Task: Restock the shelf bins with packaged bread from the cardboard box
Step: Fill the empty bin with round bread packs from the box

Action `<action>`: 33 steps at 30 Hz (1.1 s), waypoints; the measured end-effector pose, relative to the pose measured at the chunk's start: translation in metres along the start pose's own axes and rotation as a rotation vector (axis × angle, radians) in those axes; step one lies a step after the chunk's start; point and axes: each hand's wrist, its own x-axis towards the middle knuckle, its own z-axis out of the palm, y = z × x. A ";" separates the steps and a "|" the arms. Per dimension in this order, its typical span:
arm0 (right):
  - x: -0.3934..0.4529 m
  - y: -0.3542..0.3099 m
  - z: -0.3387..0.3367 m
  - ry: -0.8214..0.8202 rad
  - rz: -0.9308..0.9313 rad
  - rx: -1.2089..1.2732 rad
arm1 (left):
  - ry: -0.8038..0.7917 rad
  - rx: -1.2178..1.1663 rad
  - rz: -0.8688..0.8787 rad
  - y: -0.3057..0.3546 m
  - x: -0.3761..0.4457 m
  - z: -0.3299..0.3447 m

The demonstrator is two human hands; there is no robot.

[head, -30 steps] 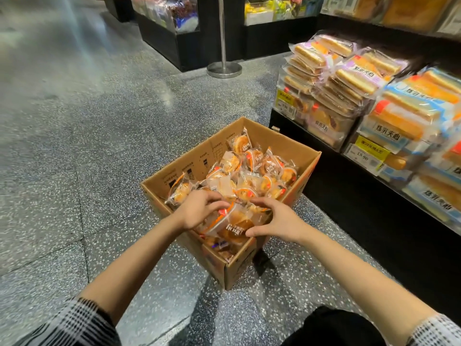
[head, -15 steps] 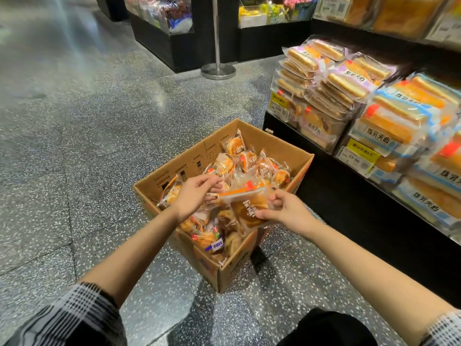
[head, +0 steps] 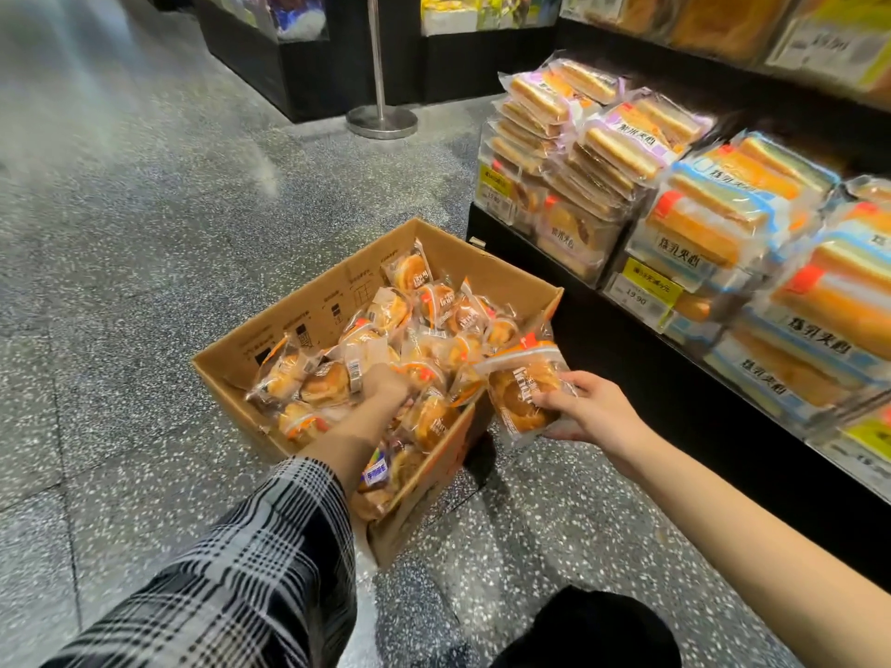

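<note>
The cardboard box (head: 308, 325) stands on the floor, full of small bread packets. The left hand (head: 385, 385) is down among them; its fingers are hidden by the wrappers, so whether they grip anything cannot be told. Beside the box's right wall, the right hand (head: 586, 409) holds one bread packet (head: 523, 392), fingers clamped on its right edge, thumb on top. The shelf bins (head: 641, 294) lie further right, already well stocked. Risk: the edge grip on slick film looks slight; the packet could slip, or topple the heaped stacks on arrival.
</note>
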 end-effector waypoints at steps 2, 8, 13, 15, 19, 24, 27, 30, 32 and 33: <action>-0.001 0.003 -0.006 0.002 0.022 0.003 | 0.080 -0.090 0.009 0.001 -0.002 0.003; -0.003 0.003 -0.030 -0.032 0.108 0.163 | 0.251 -0.122 0.311 0.004 -0.028 -0.007; -0.015 -0.013 -0.048 -0.032 0.085 0.233 | 0.342 -0.227 0.620 0.024 -0.060 -0.025; -0.021 -0.022 -0.056 -0.004 0.058 0.221 | 0.341 -0.230 0.722 0.038 -0.072 -0.024; -0.038 -0.037 -0.083 0.125 -0.050 0.083 | 0.191 -0.211 0.900 0.066 -0.101 -0.003; -0.073 -0.044 -0.143 0.324 -0.191 -0.229 | -0.050 -0.219 1.093 0.096 -0.138 0.052; -0.100 -0.041 -0.181 0.416 -0.209 -0.447 | -0.141 -0.214 1.156 0.115 -0.168 0.092; -0.127 -0.036 -0.219 0.508 -0.182 -0.641 | -0.225 -0.232 1.214 0.133 -0.203 0.128; -0.145 -0.033 -0.243 0.576 -0.158 -0.661 | -0.285 -0.232 1.245 0.145 -0.225 0.149; -0.154 -0.032 -0.255 0.606 -0.147 -0.648 | -0.312 -0.237 1.258 0.151 -0.238 0.160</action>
